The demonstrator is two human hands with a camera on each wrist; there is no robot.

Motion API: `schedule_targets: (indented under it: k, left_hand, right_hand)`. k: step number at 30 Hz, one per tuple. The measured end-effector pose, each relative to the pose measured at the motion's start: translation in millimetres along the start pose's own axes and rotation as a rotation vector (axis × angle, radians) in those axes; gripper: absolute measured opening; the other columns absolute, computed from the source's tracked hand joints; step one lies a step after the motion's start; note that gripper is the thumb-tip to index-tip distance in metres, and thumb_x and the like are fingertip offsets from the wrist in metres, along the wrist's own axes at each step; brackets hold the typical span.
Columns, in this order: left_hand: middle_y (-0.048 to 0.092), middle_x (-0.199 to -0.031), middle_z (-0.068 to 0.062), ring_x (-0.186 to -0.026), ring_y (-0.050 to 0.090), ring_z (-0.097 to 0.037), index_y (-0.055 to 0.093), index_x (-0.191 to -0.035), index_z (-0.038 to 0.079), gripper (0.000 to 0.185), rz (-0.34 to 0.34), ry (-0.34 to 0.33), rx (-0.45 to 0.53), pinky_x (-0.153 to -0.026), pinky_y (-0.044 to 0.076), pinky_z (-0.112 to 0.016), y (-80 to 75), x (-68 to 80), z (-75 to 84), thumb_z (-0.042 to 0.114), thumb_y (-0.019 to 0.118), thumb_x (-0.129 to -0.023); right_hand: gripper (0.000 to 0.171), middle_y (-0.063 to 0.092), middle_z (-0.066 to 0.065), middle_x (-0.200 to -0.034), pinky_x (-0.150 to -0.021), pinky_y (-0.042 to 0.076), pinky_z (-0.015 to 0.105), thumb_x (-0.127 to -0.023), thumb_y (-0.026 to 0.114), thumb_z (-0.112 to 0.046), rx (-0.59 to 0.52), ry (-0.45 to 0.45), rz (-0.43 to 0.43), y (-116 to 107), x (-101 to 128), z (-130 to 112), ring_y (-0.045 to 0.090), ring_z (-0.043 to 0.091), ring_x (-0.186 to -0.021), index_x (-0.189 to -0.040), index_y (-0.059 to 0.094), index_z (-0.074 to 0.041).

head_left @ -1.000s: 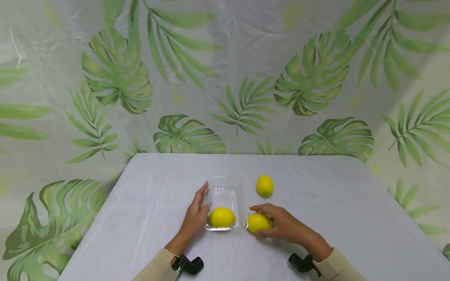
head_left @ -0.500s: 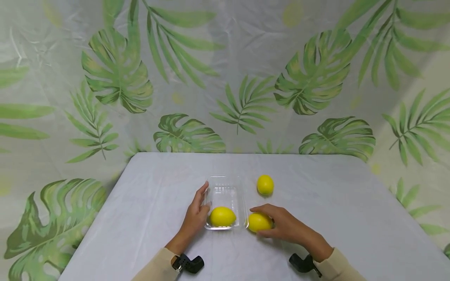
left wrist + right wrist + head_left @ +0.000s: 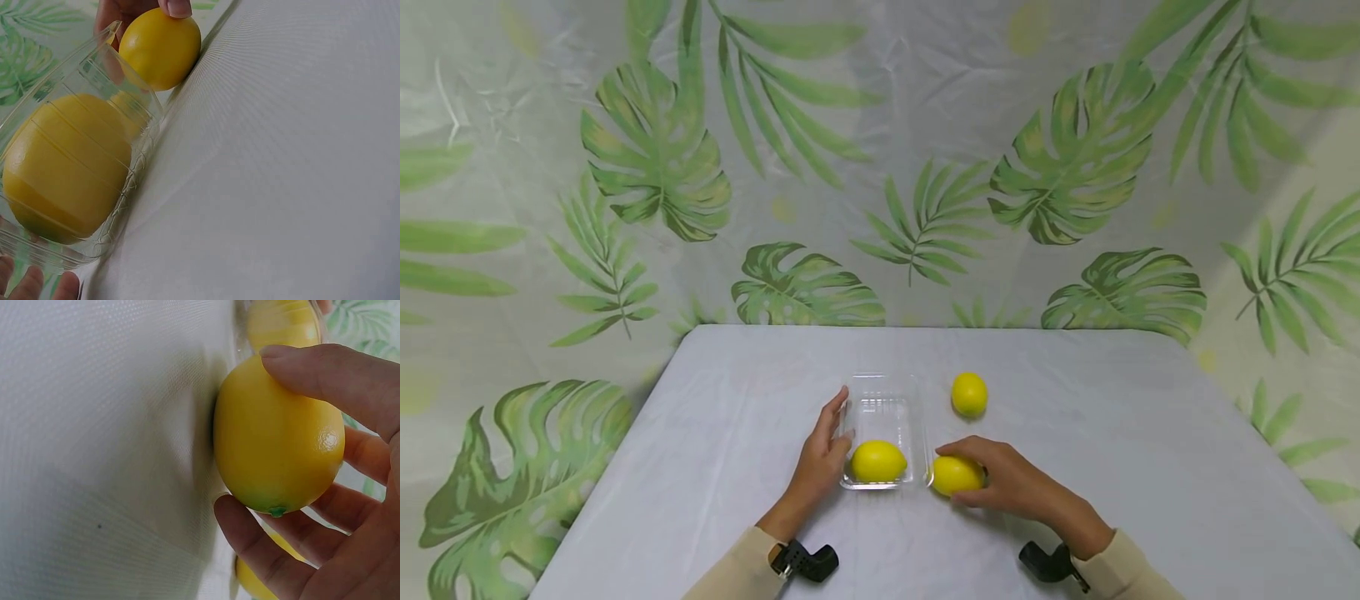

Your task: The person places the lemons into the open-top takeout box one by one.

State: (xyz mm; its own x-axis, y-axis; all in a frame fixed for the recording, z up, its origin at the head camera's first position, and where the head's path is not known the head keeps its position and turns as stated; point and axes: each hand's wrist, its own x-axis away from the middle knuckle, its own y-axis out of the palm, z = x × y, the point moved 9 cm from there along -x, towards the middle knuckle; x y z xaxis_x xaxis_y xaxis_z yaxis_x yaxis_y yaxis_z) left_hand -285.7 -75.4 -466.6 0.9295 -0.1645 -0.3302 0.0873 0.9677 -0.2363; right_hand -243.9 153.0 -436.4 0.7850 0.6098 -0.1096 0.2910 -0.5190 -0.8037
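A clear plastic tray (image 3: 883,400) lies mid-table with one lemon (image 3: 877,461) in its near end; the same tray (image 3: 134,156) and lemon (image 3: 65,165) fill the left wrist view. My left hand (image 3: 822,456) rests with straight fingers against the tray's left wall. My right hand (image 3: 996,479) grips a second lemon (image 3: 955,475) on the cloth just right of the tray, thumb and fingers curled round that lemon (image 3: 275,440). A third lemon (image 3: 969,394) lies loose further back.
The table (image 3: 1112,450) is covered in a pale grey cloth, with its far edge against a leaf-print backdrop (image 3: 880,167). Bare cloth stretches to the left and right of the hands.
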Motion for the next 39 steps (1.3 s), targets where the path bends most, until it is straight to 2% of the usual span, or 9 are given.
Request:
schedule_targets:
  k: [7, 10, 15, 24, 29, 32, 36, 39]
  left_hand:
    - [0.028, -0.156, -0.011, -0.142, 0.029, -0.022, 0.029, -0.151, 0.010, 0.061, 0.004, 0.014, 0.011, -0.112, 0.024, -0.036, -0.5, -0.9, 0.3, -0.006, 0.044, -0.094]
    - [0.028, -0.157, -0.008, -0.142, 0.029, -0.019, 0.030, -0.151, 0.014, 0.061, 0.005, 0.002, 0.014, -0.113, 0.024, -0.033, -0.5, -0.8, -1.1, -0.005, 0.044, -0.095]
    - [0.028, -0.157, -0.004, -0.142, 0.029, -0.019, 0.029, -0.151, 0.013, 0.061, 0.005, -0.022, -0.009, -0.112, 0.024, -0.033, -0.2, 0.5, -1.0, -0.006, 0.044, -0.095]
    - [0.025, -0.156, -0.016, -0.142, 0.027, -0.027, 0.027, -0.150, 0.003, 0.059, -0.026, -0.035, 0.012, -0.112, 0.023, -0.036, -4.3, 3.4, 31.1, -0.008, 0.041, -0.094]
    - [0.027, -0.157, -0.011, -0.142, 0.027, -0.024, 0.028, -0.151, 0.008, 0.061, -0.007, -0.041, 0.006, -0.112, 0.023, -0.036, -2.5, 2.7, 12.8, -0.008, 0.042, -0.094]
    - [0.028, -0.157, -0.007, -0.142, 0.028, -0.022, 0.029, -0.151, 0.012, 0.061, 0.009, -0.033, 0.000, -0.112, 0.023, -0.035, -1.8, 1.5, 1.8, -0.007, 0.043, -0.094]
    - [0.028, -0.157, -0.004, -0.142, 0.029, -0.021, 0.029, -0.151, 0.011, 0.060, 0.012, -0.017, -0.004, -0.113, 0.024, -0.037, -1.1, 0.9, -0.1, -0.005, 0.044, -0.094]
    - [0.028, -0.157, -0.004, -0.142, 0.029, -0.022, 0.029, -0.151, 0.010, 0.060, 0.006, -0.010, -0.006, -0.113, 0.024, -0.038, -0.1, 1.0, 0.8, -0.003, 0.044, -0.095]
  right_hand:
    - [0.055, 0.061, -0.005, -0.125, -0.096, 0.047, 0.037, -0.078, 0.080, -0.024, 0.011, -0.006, 0.008, -1, 0, 0, 0.056, 0.013, -0.111, -0.128, 0.060, -0.012]
    - [0.054, 0.061, -0.005, -0.124, -0.096, 0.048, 0.036, -0.079, 0.079, -0.024, 0.018, -0.009, 0.012, -1, 1, 0, 0.057, 0.013, -0.110, -0.128, 0.060, -0.012]
    - [0.053, 0.061, -0.006, -0.123, -0.096, 0.048, 0.037, -0.079, 0.079, -0.024, 0.028, -0.019, 0.022, -2, 2, 0, 0.057, 0.014, -0.110, -0.127, 0.061, -0.012]
    - [0.053, 0.061, -0.007, -0.122, -0.095, 0.048, 0.036, -0.079, 0.079, -0.024, 0.019, -0.008, 0.040, -7, 1, -1, 0.057, 0.012, -0.108, -0.127, 0.061, -0.011]
    - [0.053, 0.062, -0.005, -0.122, -0.094, 0.049, 0.036, -0.079, 0.079, -0.023, 0.021, -0.029, 0.058, -10, 1, -3, 0.057, 0.013, -0.107, -0.127, 0.061, -0.010]
    - [0.052, 0.062, -0.003, -0.122, -0.089, 0.051, 0.034, -0.080, 0.079, -0.023, 0.026, -0.069, 0.082, -12, 2, -5, 0.058, 0.014, -0.105, -0.127, 0.061, -0.009]
    - [0.053, 0.063, -0.003, -0.122, -0.083, 0.052, 0.030, -0.079, 0.079, -0.024, 0.033, -0.088, 0.108, -15, 2, -5, 0.058, 0.013, -0.103, -0.126, 0.061, -0.010]
    - [0.053, 0.063, -0.004, -0.122, -0.084, 0.051, 0.029, -0.079, 0.080, -0.024, 0.027, -0.077, 0.113, -16, 3, -4, 0.058, 0.012, -0.104, -0.126, 0.061, -0.011]
